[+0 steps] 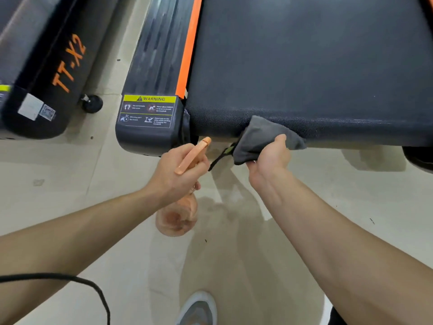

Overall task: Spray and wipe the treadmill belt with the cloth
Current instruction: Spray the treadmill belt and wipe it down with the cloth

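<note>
The treadmill belt (304, 66) is matt black with a fine pebbled weave. The cloth (260, 137) in my right hand (269, 158) is soft grey fabric, matt. The spray bottle (175, 219) in my left hand (178, 174) is see-through peach plastic, smooth and glossy. Left of the belt, the side rail (159, 50) is ribbed black plastic with a dull sheen; the floor (234, 266) is smooth pale tile

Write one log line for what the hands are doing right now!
left hand: grips spray bottle | right hand: grips cloth | cloth: at near edge of treadmill belt
</note>
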`<state>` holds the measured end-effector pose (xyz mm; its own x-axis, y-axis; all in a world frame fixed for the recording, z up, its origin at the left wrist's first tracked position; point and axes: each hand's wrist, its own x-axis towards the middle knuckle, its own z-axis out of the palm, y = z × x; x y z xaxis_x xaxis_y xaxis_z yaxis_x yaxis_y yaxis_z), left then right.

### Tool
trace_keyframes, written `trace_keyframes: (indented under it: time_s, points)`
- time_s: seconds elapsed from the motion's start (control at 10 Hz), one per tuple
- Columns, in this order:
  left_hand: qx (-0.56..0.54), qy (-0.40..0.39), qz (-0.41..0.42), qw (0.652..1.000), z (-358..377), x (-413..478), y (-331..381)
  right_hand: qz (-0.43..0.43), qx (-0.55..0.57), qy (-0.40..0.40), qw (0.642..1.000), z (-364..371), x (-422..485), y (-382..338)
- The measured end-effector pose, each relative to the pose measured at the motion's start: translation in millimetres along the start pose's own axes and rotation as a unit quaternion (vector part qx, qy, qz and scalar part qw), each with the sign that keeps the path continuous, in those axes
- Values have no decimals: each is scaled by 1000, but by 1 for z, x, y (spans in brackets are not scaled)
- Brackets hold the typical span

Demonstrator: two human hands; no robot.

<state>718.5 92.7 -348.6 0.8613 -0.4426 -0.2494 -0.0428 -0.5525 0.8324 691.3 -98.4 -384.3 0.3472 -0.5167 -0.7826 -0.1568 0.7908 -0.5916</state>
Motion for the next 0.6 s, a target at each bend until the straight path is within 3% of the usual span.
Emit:
trace_keyframes:
  time_s: [0.1, 0.2, 0.3, 0.4, 0.5, 0.6]
  points:
    - [-19, 26, 11, 999, -14, -2, 7, 3, -59, -56, 997, 42, -22, 17]
    - [-19, 31, 28, 999, -24, 4, 14, 48, -49, -58, 996, 69, -37, 29]
    - [-13, 28, 23, 999, -20, 16, 20, 97, -1, 10, 995, 53, -42, -6]
    - [-10, 13, 38, 999, -5, 25, 26, -10, 13, 116, 993, 8, -16, -38]
    - [-49, -7, 43, 998, 11, 27, 37, -178, -44, 243, 953, -40, 14, -66]
    - [-77, -23, 32, 996, 18, 28, 44, -370, -241, 232, 867, -60, 26, -48]
